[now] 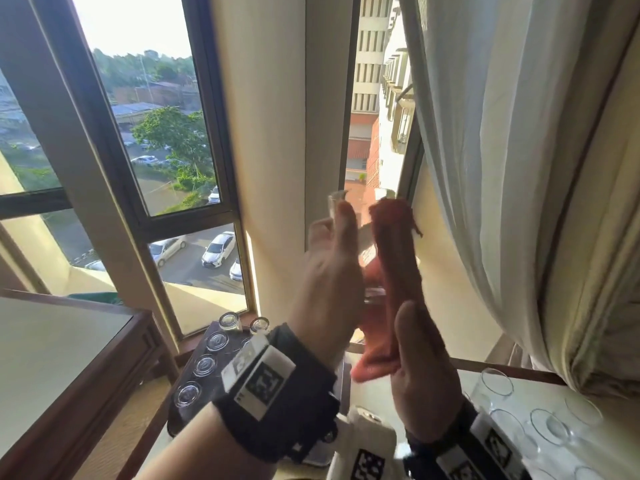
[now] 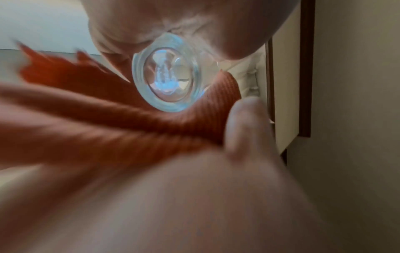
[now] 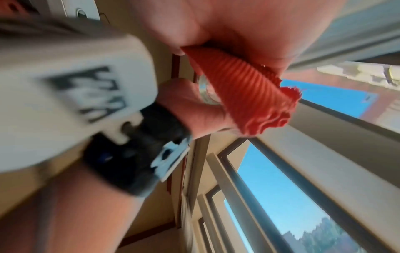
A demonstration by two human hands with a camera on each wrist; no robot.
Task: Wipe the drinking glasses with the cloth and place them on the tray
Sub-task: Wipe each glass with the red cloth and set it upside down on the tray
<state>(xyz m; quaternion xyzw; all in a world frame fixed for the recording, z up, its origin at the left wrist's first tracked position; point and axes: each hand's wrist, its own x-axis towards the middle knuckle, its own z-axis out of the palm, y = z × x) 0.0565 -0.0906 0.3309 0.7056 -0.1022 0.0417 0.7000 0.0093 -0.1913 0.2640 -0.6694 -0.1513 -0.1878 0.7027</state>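
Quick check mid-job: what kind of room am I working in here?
Likely an upper-floor hotel or apartment room: a dark-framed window overlooks parked cars, pale curtains hang beside it, and clear drinking glasses sit upside down on a dark tray.

Bright daylight through the window [image 1: 180, 133], overexposed at its top; dimmer, warm below. Bent straight lines toward the edges. Heavy motion blur on both wrist views, sharpest beside the window.

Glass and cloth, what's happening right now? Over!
Left hand holds glass up by the window. Right hand presses orange cloth against it. Wiped glasses wait on tray. Nothing in the way.
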